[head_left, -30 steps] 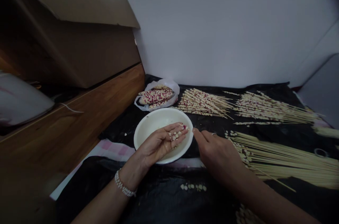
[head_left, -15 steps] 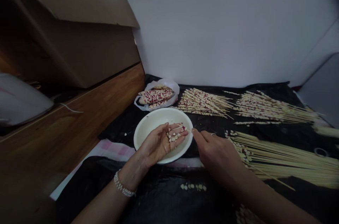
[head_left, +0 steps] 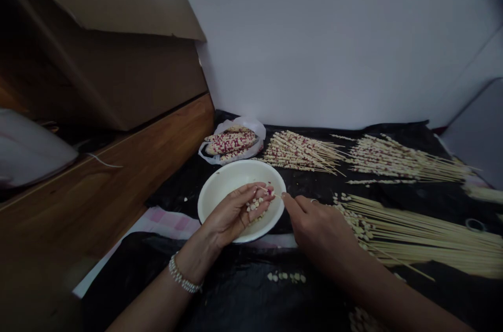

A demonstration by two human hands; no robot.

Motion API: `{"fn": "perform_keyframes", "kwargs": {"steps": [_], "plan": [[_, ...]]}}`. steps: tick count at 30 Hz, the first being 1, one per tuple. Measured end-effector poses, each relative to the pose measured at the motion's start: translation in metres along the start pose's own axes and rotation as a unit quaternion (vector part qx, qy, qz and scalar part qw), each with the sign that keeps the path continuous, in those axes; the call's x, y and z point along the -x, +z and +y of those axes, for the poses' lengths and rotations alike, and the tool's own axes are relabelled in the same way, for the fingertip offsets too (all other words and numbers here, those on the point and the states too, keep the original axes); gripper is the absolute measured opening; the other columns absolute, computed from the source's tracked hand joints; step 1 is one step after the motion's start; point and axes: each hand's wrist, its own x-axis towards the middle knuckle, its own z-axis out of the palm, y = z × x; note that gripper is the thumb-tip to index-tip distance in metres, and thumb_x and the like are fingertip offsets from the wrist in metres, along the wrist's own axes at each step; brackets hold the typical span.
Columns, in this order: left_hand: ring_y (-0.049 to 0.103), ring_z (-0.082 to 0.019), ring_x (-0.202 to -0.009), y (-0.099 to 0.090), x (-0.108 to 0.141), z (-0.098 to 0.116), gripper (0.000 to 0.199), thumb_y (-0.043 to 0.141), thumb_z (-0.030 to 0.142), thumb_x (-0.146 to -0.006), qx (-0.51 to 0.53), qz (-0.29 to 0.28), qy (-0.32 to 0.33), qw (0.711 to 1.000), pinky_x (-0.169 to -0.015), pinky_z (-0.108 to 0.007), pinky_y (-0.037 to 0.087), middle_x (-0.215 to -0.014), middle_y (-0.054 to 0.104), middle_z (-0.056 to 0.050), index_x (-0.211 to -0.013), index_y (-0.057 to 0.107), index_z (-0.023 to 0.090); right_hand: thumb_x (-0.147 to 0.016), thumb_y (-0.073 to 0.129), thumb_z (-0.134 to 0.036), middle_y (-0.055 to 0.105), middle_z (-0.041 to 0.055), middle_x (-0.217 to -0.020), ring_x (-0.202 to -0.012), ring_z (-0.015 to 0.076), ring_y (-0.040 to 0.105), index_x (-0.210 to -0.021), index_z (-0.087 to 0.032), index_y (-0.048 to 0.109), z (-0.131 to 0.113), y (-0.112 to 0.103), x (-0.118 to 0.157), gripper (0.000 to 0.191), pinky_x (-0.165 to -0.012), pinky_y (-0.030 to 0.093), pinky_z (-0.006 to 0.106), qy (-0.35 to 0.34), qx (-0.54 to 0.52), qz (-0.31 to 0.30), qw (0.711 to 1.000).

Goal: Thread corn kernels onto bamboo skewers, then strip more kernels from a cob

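Fingertips of the right hand nearly closed, pinching one thin bamboo skewer lying almost level, its point heading left into the half-curled left hand, cradling a small heap of corn kernels over one white bowl. Farther back, three speckled corn cobs resting on a plastic bag, beside three skewer bundles lying on black plastic sheeting.

Enamel bowl on black plastic sheet, centre. Behind bowl: corn cobs in plastic bag. Right of cobs: threaded skewers. Front right: bundled skewers. Before bowl, on sheet: loose kernels. Left: wooden ledge.
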Motion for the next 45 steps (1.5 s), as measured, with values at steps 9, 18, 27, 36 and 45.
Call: {"fn": "perform_keyframes", "kwargs": {"steps": [9,18,27,36,45], "plan": [[0.068,-0.011,-0.080,0.0034,-0.0012,0.0028,0.024,0.065,0.005,-0.078,0.004,0.066,-0.005,0.998,-0.076,-0.016,0.055,-0.095,0.072,-0.009,-0.100,0.069,0.011,-0.077,0.046,-0.003,0.061,0.0035,-0.070,-0.055,0.0156,0.056,-0.109,-0.010,0.064,-0.0006,0.0001,0.0013,0.037,-0.049,0.029,0.028,-0.004,-0.002,0.001,1.000],[0.068,-0.013,-0.087,0.0058,0.0008,0.0009,0.023,0.060,0.008,-0.082,-0.017,0.037,-0.006,0.999,-0.085,-0.020,0.052,-0.095,0.072,-0.010,-0.104,0.068,0.009,-0.074,0.051,-0.003,0.060,0.0032,-0.068,-0.055,0.0164,0.057,-0.106,-0.010,0.065,-0.0009,-0.0006,-0.0007,0.036,-0.048,0.029,0.028,0.005,0.018,-0.019,1.000],[0.066,-0.009,-0.073,0.0038,-0.0014,0.0008,0.017,0.061,0.005,-0.081,-0.010,0.066,0.001,0.998,-0.073,-0.016,0.053,-0.081,0.071,-0.006,-0.095,0.069,0.010,-0.073,0.049,-0.003,0.061,0.0036,-0.070,-0.055,0.0166,0.057,-0.107,-0.009,0.065,-0.0004,-0.0011,-0.0011,0.038,-0.048,0.029,0.029,-0.006,0.004,-0.005,1.000],[0.066,-0.010,-0.073,0.0028,-0.0020,0.0007,0.012,0.062,0.009,-0.081,0.008,0.063,0.003,0.998,-0.070,-0.017,0.054,-0.080,0.070,-0.007,-0.091,0.069,0.009,-0.074,0.049,-0.003,0.060,0.0030,-0.067,-0.053,0.0156,0.055,-0.105,-0.010,0.066,0.0001,-0.0006,-0.0003,0.036,-0.048,0.027,0.028,-0.001,0.014,0.005,1.000],[0.065,-0.008,-0.067,-0.0010,-0.0044,0.0004,0.012,0.064,0.005,-0.078,0.019,0.064,-0.003,0.998,-0.066,-0.015,0.053,-0.076,0.069,-0.004,-0.087,0.069,0.010,-0.074,0.049,-0.003,0.061,0.0032,-0.070,-0.055,0.0152,0.055,-0.109,-0.011,0.064,-0.0011,-0.0028,-0.0007,0.038,-0.049,0.029,0.028,0.002,0.017,-0.006,1.000]]}}
